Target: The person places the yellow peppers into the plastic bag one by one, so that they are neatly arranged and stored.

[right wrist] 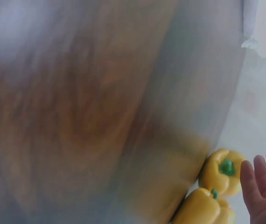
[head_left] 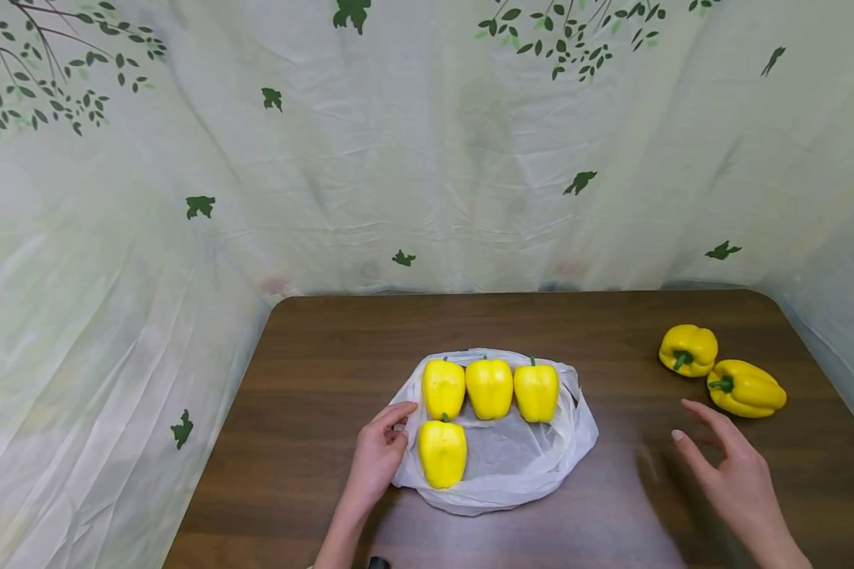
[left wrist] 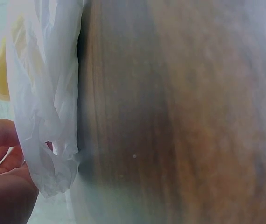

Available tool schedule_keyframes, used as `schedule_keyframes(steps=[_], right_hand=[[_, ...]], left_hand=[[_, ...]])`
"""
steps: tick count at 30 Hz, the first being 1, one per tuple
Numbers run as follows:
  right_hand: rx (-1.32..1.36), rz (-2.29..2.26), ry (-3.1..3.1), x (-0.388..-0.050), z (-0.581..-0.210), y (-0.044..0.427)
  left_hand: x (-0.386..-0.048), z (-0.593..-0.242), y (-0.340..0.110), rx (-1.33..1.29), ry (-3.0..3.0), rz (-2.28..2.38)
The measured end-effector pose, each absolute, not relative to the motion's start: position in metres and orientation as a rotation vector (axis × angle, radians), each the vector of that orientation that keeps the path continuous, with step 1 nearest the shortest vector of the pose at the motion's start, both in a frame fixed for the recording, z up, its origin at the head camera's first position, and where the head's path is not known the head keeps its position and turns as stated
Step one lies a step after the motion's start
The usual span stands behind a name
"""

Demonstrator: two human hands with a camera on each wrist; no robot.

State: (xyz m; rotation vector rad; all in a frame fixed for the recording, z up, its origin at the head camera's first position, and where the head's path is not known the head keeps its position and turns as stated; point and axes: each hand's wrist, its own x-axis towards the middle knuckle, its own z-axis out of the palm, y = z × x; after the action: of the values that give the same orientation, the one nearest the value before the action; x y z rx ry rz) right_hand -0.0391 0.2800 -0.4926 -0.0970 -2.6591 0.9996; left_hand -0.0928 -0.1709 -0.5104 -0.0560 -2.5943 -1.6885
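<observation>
A white plastic bag [head_left: 501,494] lies spread on the brown table. Three yellow bell peppers, among them the middle one [head_left: 489,389], make a row at its far side. Another yellow bell pepper [head_left: 442,454] lies in its near left part. My left hand [head_left: 379,450] holds the bag's left rim with bent fingers; the bag [left wrist: 49,107] hides some fingertips in the left wrist view. My right hand [head_left: 733,474] is empty, fingers apart, just short of two more yellow bell peppers, one upper [head_left: 688,350] and one lower [head_left: 746,389]. Both peppers [right wrist: 222,171] show in the right wrist view.
The brown wooden table [head_left: 327,340] has rounded far corners. A pale cloth [head_left: 427,158] with printed leaves hangs behind and beside it. A small dark object [head_left: 379,563] shows at the bottom edge, by the left forearm.
</observation>
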Motion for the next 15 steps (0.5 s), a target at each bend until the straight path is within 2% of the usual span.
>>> schedule_keyframes(steps=[15], right_hand=[[-0.132, 0.912, -2.640, -0.042, -0.495, 0.311]], left_hand=[[-0.093, -0.510, -0.171, -0.007, -2.649, -1.666]])
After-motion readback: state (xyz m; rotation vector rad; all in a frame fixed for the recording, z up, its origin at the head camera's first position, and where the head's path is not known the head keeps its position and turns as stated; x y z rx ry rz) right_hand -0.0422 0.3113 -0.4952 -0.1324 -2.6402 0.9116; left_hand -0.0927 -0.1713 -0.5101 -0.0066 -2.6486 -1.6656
